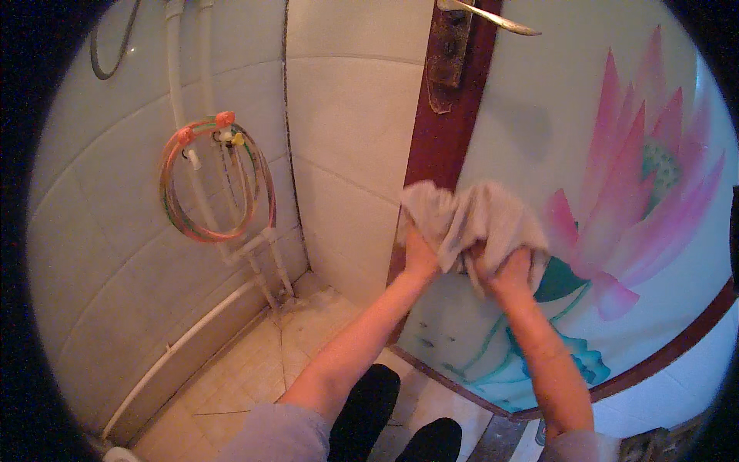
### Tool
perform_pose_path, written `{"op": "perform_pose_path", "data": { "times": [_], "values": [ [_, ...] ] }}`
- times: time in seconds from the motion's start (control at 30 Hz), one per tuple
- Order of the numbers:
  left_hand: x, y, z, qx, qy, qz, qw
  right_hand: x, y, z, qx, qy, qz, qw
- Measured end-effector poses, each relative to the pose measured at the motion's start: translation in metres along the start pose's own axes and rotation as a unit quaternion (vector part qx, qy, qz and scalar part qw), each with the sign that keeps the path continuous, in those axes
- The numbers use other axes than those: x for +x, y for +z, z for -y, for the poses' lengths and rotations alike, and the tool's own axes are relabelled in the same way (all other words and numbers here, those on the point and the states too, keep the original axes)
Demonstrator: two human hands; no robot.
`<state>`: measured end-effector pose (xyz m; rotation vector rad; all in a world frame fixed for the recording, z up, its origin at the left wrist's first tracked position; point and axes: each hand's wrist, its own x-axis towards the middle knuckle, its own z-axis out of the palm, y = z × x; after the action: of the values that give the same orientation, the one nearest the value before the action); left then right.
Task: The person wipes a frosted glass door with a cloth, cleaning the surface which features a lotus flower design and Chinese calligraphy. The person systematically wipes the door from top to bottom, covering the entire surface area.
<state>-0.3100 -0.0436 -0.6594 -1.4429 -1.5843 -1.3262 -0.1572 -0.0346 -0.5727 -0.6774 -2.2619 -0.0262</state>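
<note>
A pale, crumpled cloth (499, 216) is bunched in both hands in front of a door. My left hand (420, 252) grips its left part, close to the dark red door frame (430, 144). Around the cloth's lower right part is my right hand (511, 271), its fingers mostly covered by the folds. Behind the cloth lies the door's pale panel (519, 156), printed with a large pink lotus flower (623, 202) and green leaves. Whether the cloth presses on the panel at every point, I cannot tell.
A metal door handle (491, 17) juts out at the top above a worn lock plate (449, 52). On the left tiled wall, a coiled hose (167, 196) hangs by white pipes (175, 75). Below are the tiled floor (231, 375) and two dark shoes (366, 404).
</note>
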Motion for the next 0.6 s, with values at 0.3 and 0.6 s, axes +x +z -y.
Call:
{"op": "perform_pose_path", "data": {
  "times": [0.3, 0.6],
  "values": [
    [-0.043, -0.023, -0.002, -0.005, 0.003, 0.102, 0.995, -0.048, 0.009, -0.020, -0.067, -0.029, 0.102, 0.992],
    [0.089, -0.015, 0.001, 0.019, 0.085, -0.029, 0.996, 0.076, -0.068, -0.010, -0.306, -0.139, -0.184, 0.924]
  ]
}}
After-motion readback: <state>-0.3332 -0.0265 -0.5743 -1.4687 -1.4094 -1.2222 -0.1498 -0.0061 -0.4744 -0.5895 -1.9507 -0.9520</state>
